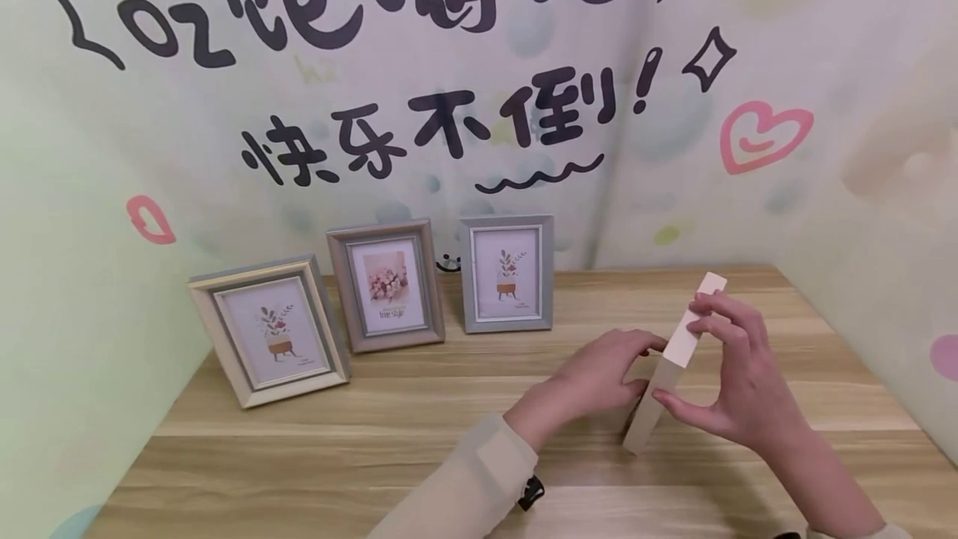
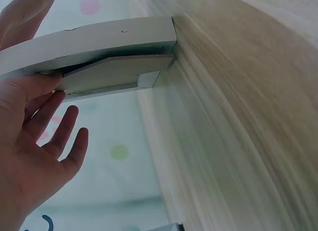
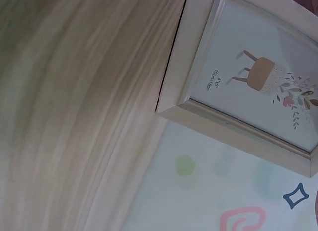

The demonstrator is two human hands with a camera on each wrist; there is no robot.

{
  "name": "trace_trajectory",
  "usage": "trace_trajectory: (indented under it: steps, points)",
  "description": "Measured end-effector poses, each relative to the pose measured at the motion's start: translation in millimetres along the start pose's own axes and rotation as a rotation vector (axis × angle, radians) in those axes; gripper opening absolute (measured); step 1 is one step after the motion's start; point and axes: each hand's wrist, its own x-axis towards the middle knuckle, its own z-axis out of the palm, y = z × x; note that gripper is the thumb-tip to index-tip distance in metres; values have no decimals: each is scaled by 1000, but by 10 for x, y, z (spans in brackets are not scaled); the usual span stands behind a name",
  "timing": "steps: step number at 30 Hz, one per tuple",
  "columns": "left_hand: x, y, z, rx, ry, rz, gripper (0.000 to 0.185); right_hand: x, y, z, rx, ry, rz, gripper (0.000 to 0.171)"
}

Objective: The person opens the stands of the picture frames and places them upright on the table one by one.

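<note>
A pale photo frame stands edge-on and tilted on the table. My right hand grips its narrow sides, fingers on the upper edge and thumb lower down. At its back is my left hand, thumb and index finger at a flat back panel, pinching there while the other fingers are loosely bent. The panel sits slightly away from the frame's body, with a small white patch near its end. In the right wrist view the front of the photo frame shows a potted-plant print; most of the right hand is outside that view.
Three photo frames stand further left: a cream one, a brownish one and a grey one. They rest on the wood-grain table. Behind rises a wall covering with black lettering and pink hearts.
</note>
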Motion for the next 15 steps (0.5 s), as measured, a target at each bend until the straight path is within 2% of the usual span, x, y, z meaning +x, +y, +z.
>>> trace_trajectory:
  steps: [5,12,15]
  points:
    - [6,26,-34,80,32,9,46,3,8,-23,0,-14,3,75]
    - [14,41,-70,386,105,59,41,-11,16,-34,-6,-39,18,76]
    - [19,45,-78,475,112,65,40,-19,16,-34,-8,-43,22,76]
